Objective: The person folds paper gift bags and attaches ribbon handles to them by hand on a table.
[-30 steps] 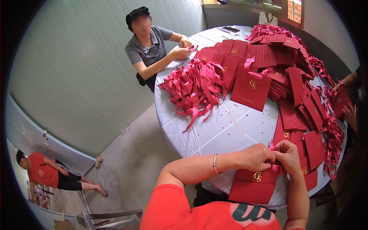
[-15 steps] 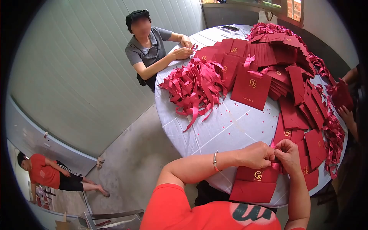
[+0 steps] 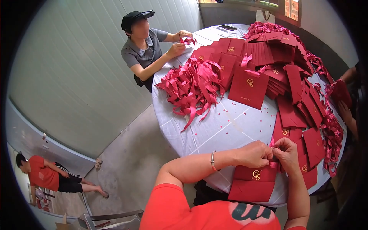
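Note:
A dark red paper gift bag [image 3: 251, 190] with a gold monogram lies at the table's near edge, in front of my body. Over its upper part, my left hand [image 3: 253, 154] is closed in a pinch on a pink satin ribbon [image 3: 273, 165]. Close beside it on the right, my right hand [image 3: 286, 154] pinches the same ribbon, fingertips almost touching those of the left. A bit of ribbon shows above and below the fingers; the exact grip is partly hidden behind them.
Many red bags [image 3: 249, 85] cover the round table [image 3: 191, 142], with a heap of loose ribbons [image 3: 191, 86] at its left. Across the table a co-worker [image 3: 143, 50] handles ribbon. At the right edge another person's hands [image 3: 345, 111] hold a bag. Someone in red [image 3: 44, 174] is at lower left.
My hands stay nearly in place, still pinching the ribbon. The co-worker across has raised a looped ribbon and turned their head to the right. The view has shifted slightly.

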`<act>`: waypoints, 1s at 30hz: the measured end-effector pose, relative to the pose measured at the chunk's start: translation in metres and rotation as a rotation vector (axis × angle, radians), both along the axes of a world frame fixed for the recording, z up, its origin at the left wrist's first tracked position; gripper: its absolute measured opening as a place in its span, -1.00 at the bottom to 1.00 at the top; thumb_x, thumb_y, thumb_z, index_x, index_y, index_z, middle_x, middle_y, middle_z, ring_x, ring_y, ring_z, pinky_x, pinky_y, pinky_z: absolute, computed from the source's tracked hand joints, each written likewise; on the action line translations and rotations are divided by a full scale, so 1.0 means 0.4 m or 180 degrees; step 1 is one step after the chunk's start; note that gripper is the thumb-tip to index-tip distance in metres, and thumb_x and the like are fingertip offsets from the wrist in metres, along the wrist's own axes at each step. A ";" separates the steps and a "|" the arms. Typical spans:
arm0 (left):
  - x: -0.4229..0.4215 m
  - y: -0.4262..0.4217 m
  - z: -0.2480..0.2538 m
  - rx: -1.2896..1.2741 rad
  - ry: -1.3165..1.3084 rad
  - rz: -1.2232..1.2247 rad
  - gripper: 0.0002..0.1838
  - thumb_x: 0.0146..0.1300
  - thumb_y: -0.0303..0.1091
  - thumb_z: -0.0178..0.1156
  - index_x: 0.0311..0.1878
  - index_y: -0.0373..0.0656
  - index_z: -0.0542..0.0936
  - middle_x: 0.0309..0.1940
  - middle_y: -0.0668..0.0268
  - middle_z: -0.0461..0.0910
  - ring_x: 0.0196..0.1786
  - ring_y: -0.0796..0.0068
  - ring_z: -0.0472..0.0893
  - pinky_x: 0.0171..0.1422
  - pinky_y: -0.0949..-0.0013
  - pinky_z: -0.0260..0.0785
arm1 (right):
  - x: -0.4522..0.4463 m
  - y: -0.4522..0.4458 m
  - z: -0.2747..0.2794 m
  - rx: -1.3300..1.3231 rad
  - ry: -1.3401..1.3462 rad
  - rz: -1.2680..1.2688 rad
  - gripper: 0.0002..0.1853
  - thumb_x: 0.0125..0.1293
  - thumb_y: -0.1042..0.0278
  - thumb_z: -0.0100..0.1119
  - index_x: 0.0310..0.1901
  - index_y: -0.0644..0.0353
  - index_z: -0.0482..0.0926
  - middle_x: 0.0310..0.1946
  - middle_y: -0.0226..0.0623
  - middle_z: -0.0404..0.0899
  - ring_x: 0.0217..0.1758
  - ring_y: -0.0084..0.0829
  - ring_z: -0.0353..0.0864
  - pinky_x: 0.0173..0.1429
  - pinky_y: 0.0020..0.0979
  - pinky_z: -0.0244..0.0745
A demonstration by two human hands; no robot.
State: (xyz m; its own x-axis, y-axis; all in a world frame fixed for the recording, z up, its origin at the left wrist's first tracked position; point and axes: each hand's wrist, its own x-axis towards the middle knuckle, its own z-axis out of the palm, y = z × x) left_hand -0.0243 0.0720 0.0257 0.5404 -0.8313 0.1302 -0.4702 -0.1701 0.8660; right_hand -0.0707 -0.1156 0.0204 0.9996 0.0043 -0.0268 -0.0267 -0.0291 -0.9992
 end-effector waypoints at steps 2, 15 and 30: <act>0.004 0.001 -0.008 -0.0013 -0.0076 -0.0033 -0.86 0.01 -0.45 0.23 -0.35 -0.28 0.64 -0.54 0.06 0.62 -0.44 0.15 0.65 -0.31 0.22 0.46 | 0.000 0.001 0.000 0.0021 -0.0054 -0.0028 -0.87 0.14 0.65 0.28 -0.36 0.25 0.52 -0.46 -0.48 0.57 -0.41 -0.72 0.50 -0.32 -0.66 0.43; -0.005 0.005 0.007 -0.0169 -0.0060 -0.0025 -0.89 0.07 -0.46 0.24 -0.33 -0.30 0.62 -0.56 0.11 0.62 -0.51 0.31 0.63 -0.37 0.31 0.44 | 0.004 0.003 -0.009 -0.0075 -0.0037 -0.0070 -0.89 0.14 0.64 0.29 -0.35 0.27 0.54 -0.47 -0.45 0.59 -0.42 -0.71 0.52 -0.35 -0.64 0.44; -0.027 -0.002 0.010 -0.0380 0.0029 0.0068 -0.91 0.10 -0.46 0.25 -0.32 -0.25 0.62 -0.56 0.21 0.61 -0.51 0.41 0.62 -0.35 0.40 0.45 | 0.001 0.005 0.000 0.0326 0.0038 -0.0255 -0.89 0.19 0.61 0.30 -0.32 0.26 0.55 -0.44 -0.41 0.61 -0.40 -0.69 0.55 -0.32 -0.65 0.46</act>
